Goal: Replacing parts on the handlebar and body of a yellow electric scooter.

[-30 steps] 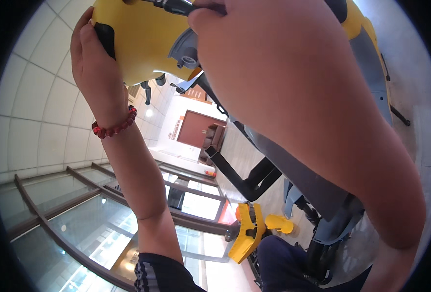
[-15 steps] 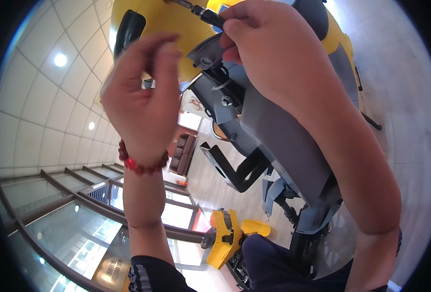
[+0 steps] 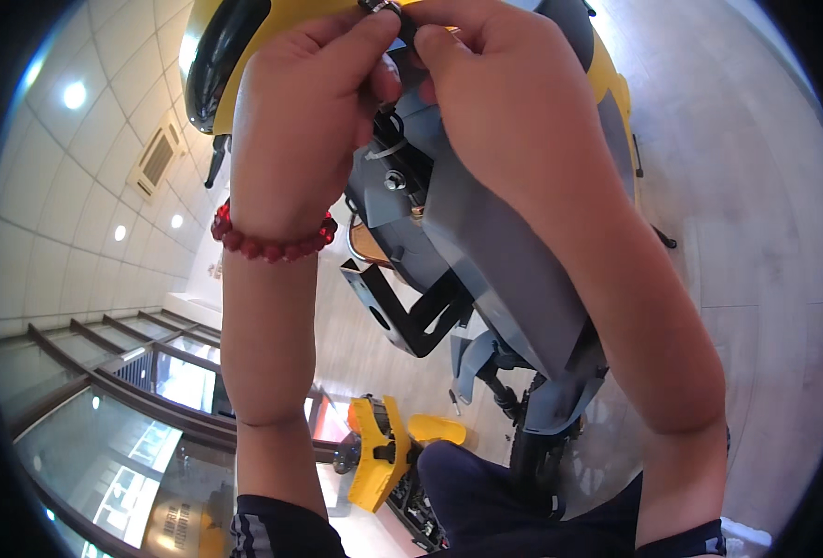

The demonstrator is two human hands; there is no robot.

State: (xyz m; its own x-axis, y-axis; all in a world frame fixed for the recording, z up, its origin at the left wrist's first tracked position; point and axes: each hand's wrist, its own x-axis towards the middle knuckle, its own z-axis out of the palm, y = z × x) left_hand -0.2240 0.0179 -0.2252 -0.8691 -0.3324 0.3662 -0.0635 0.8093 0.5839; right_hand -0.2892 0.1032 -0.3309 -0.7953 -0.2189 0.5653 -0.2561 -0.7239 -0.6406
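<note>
At the top edge of the picture, my left hand [image 3: 295, 121] and my right hand [image 3: 500, 84] are close together. Between them is a slim black rod-like piece [image 3: 406, 30] with a silvery end [image 3: 380, 6]; its exact kind does not show. The right fingers pinch the black part, and the left thumb and fingers close on the silvery end. Just below lies a scooter's grey body panel [image 3: 500, 260]. Beside it are a black tube with a pale cable tie [image 3: 389, 150] and a silver bolt [image 3: 394, 180]. My fingers partly hide the yellow bodywork [image 3: 286, 19] behind.
An angled black bracket [image 3: 418, 337] sticks out from the scooter's side. Lower down are its wheel [image 3: 530, 456] and grey fender [image 3: 560, 409]. Another yellow vehicle [image 3: 379, 456] stands near my knee [image 3: 472, 498]. Glass partitions [image 3: 105, 446] line the left side.
My left hand has come up and right, from apart to gripping the piece's silvery end. My right hand keeps hold of it. The whole view has shifted, so the scooter sits further left.
</note>
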